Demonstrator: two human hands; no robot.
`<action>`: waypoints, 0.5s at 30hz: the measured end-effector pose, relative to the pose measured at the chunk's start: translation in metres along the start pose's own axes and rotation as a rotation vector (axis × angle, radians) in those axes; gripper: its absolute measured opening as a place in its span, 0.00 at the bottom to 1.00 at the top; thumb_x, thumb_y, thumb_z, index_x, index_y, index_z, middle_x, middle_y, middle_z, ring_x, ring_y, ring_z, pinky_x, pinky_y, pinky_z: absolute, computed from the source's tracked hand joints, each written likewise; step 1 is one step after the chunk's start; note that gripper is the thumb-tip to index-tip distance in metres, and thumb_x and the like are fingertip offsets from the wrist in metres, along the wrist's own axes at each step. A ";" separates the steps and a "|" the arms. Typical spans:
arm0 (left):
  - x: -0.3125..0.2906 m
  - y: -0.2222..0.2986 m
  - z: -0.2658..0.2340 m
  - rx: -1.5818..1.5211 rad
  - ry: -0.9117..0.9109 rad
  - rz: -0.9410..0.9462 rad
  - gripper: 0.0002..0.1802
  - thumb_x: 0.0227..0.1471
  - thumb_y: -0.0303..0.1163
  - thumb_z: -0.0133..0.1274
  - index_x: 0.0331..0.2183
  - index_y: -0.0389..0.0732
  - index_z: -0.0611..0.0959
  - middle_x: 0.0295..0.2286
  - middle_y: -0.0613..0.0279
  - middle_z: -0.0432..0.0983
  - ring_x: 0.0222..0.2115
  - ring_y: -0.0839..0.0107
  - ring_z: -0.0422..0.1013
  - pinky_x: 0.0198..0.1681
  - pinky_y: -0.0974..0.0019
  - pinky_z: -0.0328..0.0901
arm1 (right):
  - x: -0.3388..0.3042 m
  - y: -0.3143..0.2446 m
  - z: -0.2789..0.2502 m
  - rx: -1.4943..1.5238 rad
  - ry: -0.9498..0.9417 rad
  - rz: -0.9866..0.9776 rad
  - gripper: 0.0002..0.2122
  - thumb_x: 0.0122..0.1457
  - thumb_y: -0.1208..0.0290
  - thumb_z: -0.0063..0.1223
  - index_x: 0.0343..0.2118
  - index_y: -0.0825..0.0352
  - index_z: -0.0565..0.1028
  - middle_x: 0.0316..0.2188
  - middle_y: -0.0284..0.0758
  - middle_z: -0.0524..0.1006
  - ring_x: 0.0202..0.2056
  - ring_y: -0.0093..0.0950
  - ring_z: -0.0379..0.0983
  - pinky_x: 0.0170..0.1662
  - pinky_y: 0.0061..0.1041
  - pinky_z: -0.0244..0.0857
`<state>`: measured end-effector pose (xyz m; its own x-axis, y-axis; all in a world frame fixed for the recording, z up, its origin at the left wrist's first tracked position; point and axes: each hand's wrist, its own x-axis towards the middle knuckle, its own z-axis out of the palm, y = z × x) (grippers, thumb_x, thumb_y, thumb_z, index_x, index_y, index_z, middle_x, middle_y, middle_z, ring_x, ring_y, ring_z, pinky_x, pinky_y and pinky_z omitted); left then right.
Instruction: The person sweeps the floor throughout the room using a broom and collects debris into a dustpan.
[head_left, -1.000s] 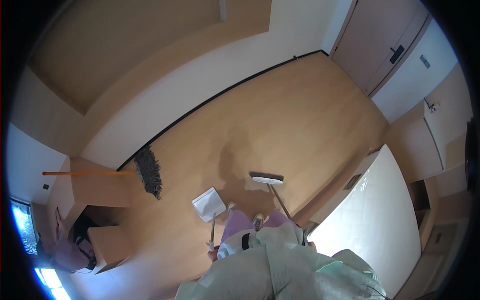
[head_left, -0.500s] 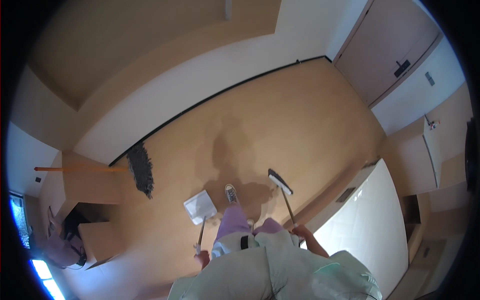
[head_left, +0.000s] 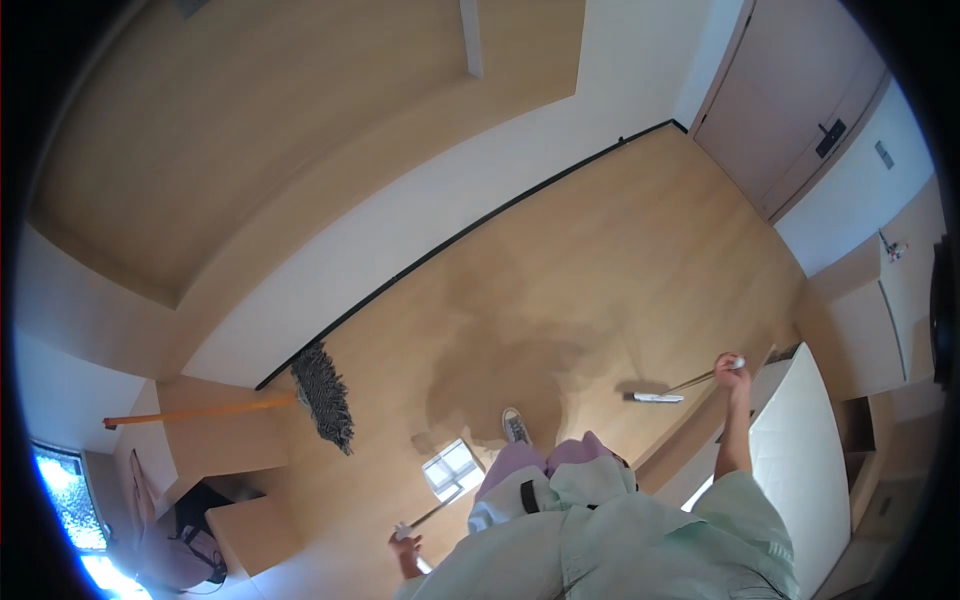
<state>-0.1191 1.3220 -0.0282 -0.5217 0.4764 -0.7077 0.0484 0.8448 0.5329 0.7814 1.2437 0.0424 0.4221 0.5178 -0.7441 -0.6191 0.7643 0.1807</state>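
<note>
My left hand (head_left: 405, 543) grips the top of the handle of a white dustpan (head_left: 453, 470), whose pan is low over the floor left of my shoe; I cannot tell if it touches. On the right, my right hand (head_left: 732, 372) is closed round the upper end of a broom's handle, held out over the bed's edge. The broom (head_left: 655, 398) has a white head with dark bristles and is at the floor, its handle sloping up to my fist. Both hands are well apart.
A grey string mop (head_left: 323, 400) with an orange handle stands at the wall on the left. A bed with a white mattress (head_left: 795, 445) is at the right. A closed door (head_left: 790, 100) is at the far right. Wooden cabinets (head_left: 225, 425) and a bag (head_left: 180, 555) are at the left.
My right hand has swung outward and up, and the broom's head has moved to the right. The dustpan and my left hand appear lower in the picture as the view shifted.
</note>
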 end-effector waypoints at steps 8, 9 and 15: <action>-0.018 0.106 0.095 0.169 -0.002 0.087 0.26 0.39 0.11 0.42 0.44 0.36 0.74 0.25 0.52 0.75 0.17 0.68 0.73 0.09 0.71 0.54 | 0.056 0.031 -0.166 -0.851 0.147 -0.027 0.05 0.45 0.75 0.46 0.18 0.63 0.64 0.12 0.32 0.64 0.15 0.26 0.65 0.17 0.22 0.67; -0.023 0.115 0.112 0.187 0.033 0.064 0.26 0.39 0.12 0.43 0.44 0.36 0.74 0.23 0.53 0.75 0.15 0.70 0.72 0.09 0.71 0.55 | 0.054 0.028 -0.198 -0.806 0.183 0.020 0.06 0.47 0.75 0.47 0.18 0.63 0.65 0.13 0.33 0.66 0.16 0.26 0.67 0.17 0.21 0.67; -0.020 0.154 0.185 0.120 0.091 0.069 0.30 0.38 0.11 0.43 0.46 0.39 0.73 0.25 0.55 0.75 0.15 0.69 0.72 0.10 0.72 0.55 | 0.021 0.071 -0.193 -1.952 -0.101 0.116 0.03 0.48 0.75 0.49 0.25 0.68 0.72 0.20 0.39 0.73 0.25 0.31 0.72 0.28 0.34 0.66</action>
<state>0.0569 1.4876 -0.0180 -0.5886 0.5147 -0.6234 0.1856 0.8366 0.5154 0.6187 1.2350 -0.0844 0.3186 0.5969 -0.7363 -0.3759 -0.6335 -0.6762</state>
